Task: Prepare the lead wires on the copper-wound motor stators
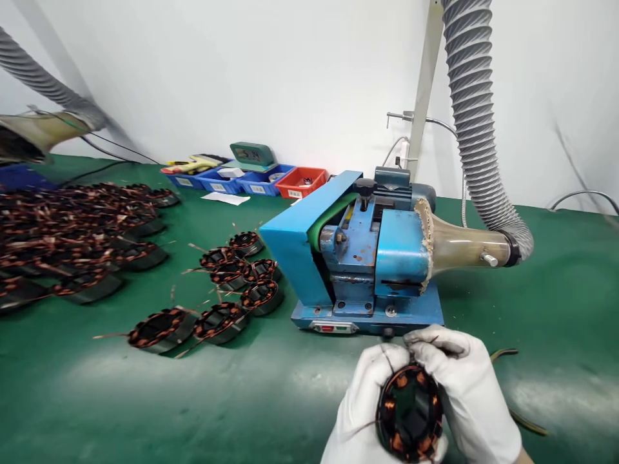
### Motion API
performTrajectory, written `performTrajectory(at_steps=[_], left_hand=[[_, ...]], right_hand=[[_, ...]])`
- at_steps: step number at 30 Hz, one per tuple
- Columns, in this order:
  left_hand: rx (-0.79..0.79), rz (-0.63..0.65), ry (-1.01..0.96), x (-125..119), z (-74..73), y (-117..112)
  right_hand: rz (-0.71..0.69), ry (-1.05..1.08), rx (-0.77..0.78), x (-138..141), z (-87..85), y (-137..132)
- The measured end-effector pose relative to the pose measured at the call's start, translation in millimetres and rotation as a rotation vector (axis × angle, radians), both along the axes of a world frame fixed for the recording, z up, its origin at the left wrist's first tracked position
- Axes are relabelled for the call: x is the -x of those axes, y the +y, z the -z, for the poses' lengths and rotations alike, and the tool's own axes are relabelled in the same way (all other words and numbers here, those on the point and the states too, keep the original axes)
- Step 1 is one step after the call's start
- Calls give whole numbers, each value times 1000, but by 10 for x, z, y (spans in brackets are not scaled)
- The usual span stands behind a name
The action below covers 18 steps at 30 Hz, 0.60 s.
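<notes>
Both my hands wear white gloves and grip one round motor stator [410, 412] with copper windings, low in the view in front of the blue machine [360, 258]. My left hand [360, 403] cups its left side and underside. My right hand [471, 393] wraps over its top and right side, fingers curled by the wire ends at the top. The stator is held above the green table [242, 399], just short of the machine's front edge.
Several loose stators [217, 290] lie left of the machine, and a big batch [72, 238] sits further left. A grey ribbed hose [476, 122] joins the machine's funnel. Blue and red bins [261, 180] and a green clock stand at the wall.
</notes>
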<state>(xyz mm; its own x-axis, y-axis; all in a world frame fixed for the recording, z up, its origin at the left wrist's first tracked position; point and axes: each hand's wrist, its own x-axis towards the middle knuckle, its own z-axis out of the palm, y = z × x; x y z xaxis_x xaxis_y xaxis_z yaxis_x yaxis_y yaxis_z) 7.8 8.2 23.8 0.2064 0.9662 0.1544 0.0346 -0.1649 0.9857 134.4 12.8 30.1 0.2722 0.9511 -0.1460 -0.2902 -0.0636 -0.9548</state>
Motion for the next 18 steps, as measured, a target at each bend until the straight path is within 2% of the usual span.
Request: performTrajectory(at_steps=[2,4,5,7,8,11,14,18], left_hand=[[-7,3,-9,-13,-7,20],[-7,0,-31,-22,-5,23],[-3,-5,-44,-27,3,24],[12,-25,-73,-52,39,41],[23,-39,-88,-74,68,63],[68,-69,-139,-183,182,186],[163,-95,-224,-318,274,360],[306,-143,-378,-439,288,551]], right_hand=[[17,166,-9,-30,-35,74],[105,355,-86,-112,-56,130],[183,392,-131,-148,-51,143],[289,292,-163,-171,-5,136],[267,182,-144,-151,32,120],[69,-94,-76,-9,143,87],[34,-133,-74,111,196,152],[20,-85,-76,103,200,323]])
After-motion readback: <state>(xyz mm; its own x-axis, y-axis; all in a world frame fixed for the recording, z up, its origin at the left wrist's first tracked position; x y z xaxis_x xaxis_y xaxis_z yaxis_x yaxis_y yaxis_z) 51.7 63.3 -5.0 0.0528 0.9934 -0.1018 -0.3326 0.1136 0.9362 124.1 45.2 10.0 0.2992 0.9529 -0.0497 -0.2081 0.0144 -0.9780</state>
